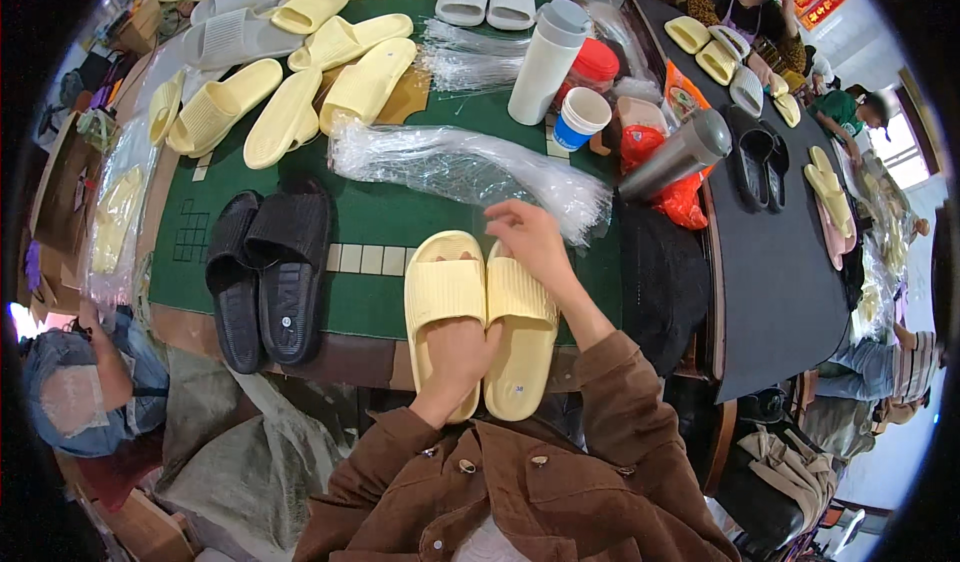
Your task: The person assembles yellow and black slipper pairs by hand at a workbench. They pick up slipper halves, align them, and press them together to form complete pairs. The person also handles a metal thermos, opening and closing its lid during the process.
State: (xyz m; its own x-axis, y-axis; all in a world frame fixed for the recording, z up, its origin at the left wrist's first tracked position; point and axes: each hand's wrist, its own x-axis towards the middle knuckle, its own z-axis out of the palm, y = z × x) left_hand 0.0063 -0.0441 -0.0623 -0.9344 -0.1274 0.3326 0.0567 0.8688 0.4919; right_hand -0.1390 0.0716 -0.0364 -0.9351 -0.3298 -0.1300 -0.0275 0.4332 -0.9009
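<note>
A pair of pale yellow slippers lies side by side at the table's near edge, toes pointing away from me. My left hand is pushed under the left slipper's strap. Its fingertips show in the toe opening, and the thumb lies over the inner edge towards the right slipper. My right hand is over the right slipper's toe, fingers bent and drawn together; what they pinch, if anything, is too small to make out. Just beyond lies a bundle of thin clear plastic strands.
Black slippers lie to my left. Several yellow slippers and grey ones are piled at the far left. A white bottle, a paper cup and a steel flask stand right. Other people work around the tables.
</note>
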